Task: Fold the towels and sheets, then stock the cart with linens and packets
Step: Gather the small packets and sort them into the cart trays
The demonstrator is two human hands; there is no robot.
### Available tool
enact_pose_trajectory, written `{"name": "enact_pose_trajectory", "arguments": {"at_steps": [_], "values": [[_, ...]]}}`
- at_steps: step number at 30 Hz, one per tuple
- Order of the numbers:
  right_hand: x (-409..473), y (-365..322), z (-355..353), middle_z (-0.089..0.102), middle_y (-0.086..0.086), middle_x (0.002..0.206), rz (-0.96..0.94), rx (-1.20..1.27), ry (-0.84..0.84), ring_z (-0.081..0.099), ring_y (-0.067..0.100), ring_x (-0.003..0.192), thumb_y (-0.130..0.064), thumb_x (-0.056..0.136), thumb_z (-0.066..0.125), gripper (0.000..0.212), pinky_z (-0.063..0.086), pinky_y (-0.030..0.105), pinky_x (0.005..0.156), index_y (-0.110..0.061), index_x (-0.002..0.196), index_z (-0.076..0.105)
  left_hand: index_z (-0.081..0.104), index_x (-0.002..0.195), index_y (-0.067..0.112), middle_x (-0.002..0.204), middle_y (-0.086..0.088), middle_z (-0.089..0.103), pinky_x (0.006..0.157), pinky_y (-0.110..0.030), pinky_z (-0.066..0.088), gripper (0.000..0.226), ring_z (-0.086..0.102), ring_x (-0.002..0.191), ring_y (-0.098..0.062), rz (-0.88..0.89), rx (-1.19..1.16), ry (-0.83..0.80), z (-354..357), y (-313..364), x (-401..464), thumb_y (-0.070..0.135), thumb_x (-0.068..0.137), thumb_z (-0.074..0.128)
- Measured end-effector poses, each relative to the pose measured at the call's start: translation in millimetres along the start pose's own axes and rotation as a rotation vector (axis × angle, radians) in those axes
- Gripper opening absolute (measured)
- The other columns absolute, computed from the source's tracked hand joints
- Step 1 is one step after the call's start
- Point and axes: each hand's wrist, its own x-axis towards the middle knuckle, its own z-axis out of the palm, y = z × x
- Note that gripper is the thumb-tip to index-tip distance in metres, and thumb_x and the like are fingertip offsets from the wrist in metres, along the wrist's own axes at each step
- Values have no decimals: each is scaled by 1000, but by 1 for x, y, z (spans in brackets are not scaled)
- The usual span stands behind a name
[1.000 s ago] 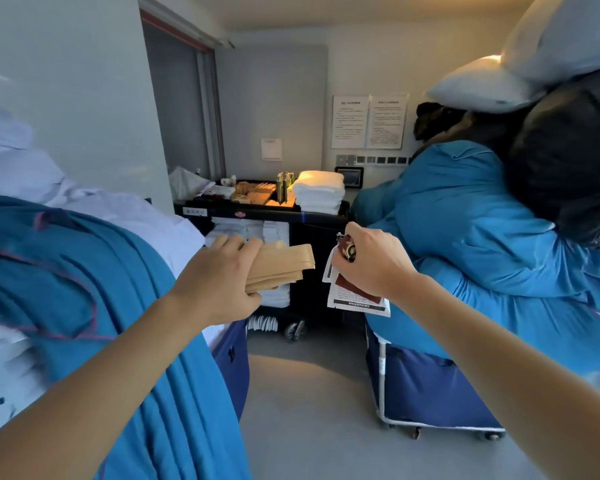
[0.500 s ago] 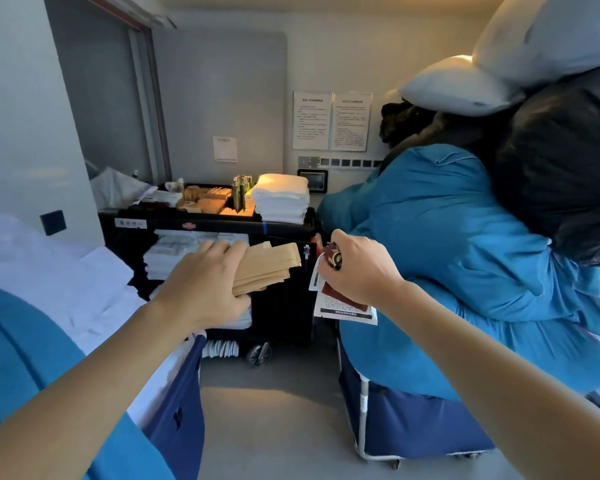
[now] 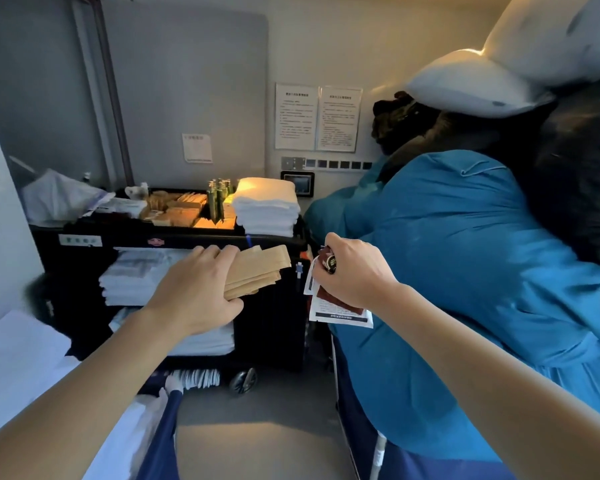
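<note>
My left hand [image 3: 194, 292] grips a stack of tan paper packets [image 3: 260, 270], fanned out to the right. Dark red and white sachets [image 3: 338, 308] hang from the pinch of my right hand [image 3: 355, 271]. Both hands are held out in front of the black housekeeping cart [image 3: 174, 237]. Its top tray carries brown packets [image 3: 181, 211], small green bottles [image 3: 219, 199] and a pile of folded white towels [image 3: 265, 209]. Folded white linens [image 3: 136, 275] fill the cart's shelves below.
A big blue laundry bag [image 3: 465, 258] bulges from a wheeled bin on the right, with black bags [image 3: 575, 174] and white pillows [image 3: 499, 74] heaped above. White sheets [image 3: 18, 362] lie in a bin at lower left. A narrow strip of grey floor [image 3: 257, 427] runs between the bins.
The cart has come nearer and looms larger. The blue cloth at lower left has slipped out of sight. Both hands keep their hold on the packets.
</note>
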Motion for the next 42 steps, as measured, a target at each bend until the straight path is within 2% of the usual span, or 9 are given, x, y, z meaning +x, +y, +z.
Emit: {"name": "enact_pose_trajectory", "arguments": {"at_steps": [5,10,14,19,22,26,31,37,42], "values": [[51,25,36,49,-5,61,-28,4,19,46,18,52,-48,89,50,33,25,33,47,-19,79,37,41,138,24,110,5,54,70,-32,43,74,46,99,-18,-14,-36,1,34,-21,50,52,72,59],[106,62,82,46,-7,59,-70,50,3,43,14,51,-51,87,45,31,24,32,47,-26,76,31,39,138,26,111,6,52,70,-35,47,77,44,99,-17,-71,-52,-5,74,-40,105,58,69,48],[164,97,118,45,-7,59,-88,68,30,42,14,51,-51,87,45,32,22,31,47,-24,75,31,38,137,27,115,6,53,73,-37,47,74,46,103,-19,-106,-10,-8,99,-53,161,55,71,54],[229,134,164,53,-6,64,-135,138,29,48,17,55,-54,87,44,33,38,33,50,-21,82,41,39,137,27,118,6,54,74,-37,50,73,48,108,-21,-171,37,-1,129,-62,218,54,71,58],[259,146,191,51,-6,61,-177,187,25,48,16,52,-55,86,41,32,35,33,47,-25,78,37,41,135,27,118,6,56,78,-38,51,72,49,107,-20,-206,47,-6,145,-69,241,49,71,65],[288,155,229,47,-8,61,-197,242,12,44,13,52,-55,86,41,31,33,33,47,-30,73,27,41,131,29,114,7,55,79,-39,52,70,48,102,-19,-254,46,-25,164,-87,263,53,70,67],[322,159,278,48,-8,62,-224,275,-17,43,10,53,-52,90,47,31,34,33,49,-25,78,36,41,134,29,112,8,54,77,-35,45,71,46,100,-17,-298,39,-49,191,-121,284,52,70,65],[369,149,332,49,-6,62,-249,337,-69,47,12,56,-51,91,50,33,25,31,48,-30,74,31,39,136,30,110,9,53,77,-37,49,75,47,98,-17,-351,-1,-61,237,-171,305,51,69,67],[423,124,391,50,-4,63,-291,312,-98,47,14,56,-50,94,51,33,27,33,49,-21,82,42,41,135,27,110,5,54,81,-42,51,77,48,98,-20,-399,-17,-50,277,-233,324,52,68,69]]}}
